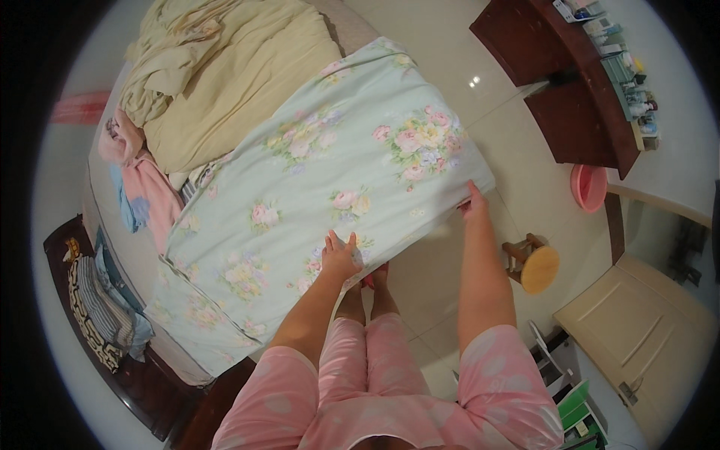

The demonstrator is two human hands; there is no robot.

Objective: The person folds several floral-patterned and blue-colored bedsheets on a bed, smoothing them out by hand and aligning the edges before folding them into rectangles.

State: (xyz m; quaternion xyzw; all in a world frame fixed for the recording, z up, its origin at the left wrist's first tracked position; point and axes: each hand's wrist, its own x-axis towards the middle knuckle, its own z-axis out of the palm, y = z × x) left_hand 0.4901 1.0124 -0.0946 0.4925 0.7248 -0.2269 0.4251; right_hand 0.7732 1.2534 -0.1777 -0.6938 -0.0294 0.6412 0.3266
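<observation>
A pale blue-green floral bedding cover (315,185) lies spread across the near side of a bed. Its pattern shows pink, yellow and lilac flower bunches. My left hand (341,259) rests on top of the cloth near its front edge, fingers apart and palm down. At the cover's right-hand edge, my right hand (476,206) grips the border, thumb above and fingers partly hidden beneath. A dark seam or opening (208,299) runs across the cover's left part. Beyond the cover, a yellow quilt (247,95) lies bunched on the bed.
Pink and blue clothes (149,194) lie at the bed's left. Folded garments (104,304) hang over the dark wooden headboard (152,402). On the right stand a round wooden stool (539,269), a pink basin (589,188), a brown desk (585,118) holding bottles, and a door (635,332).
</observation>
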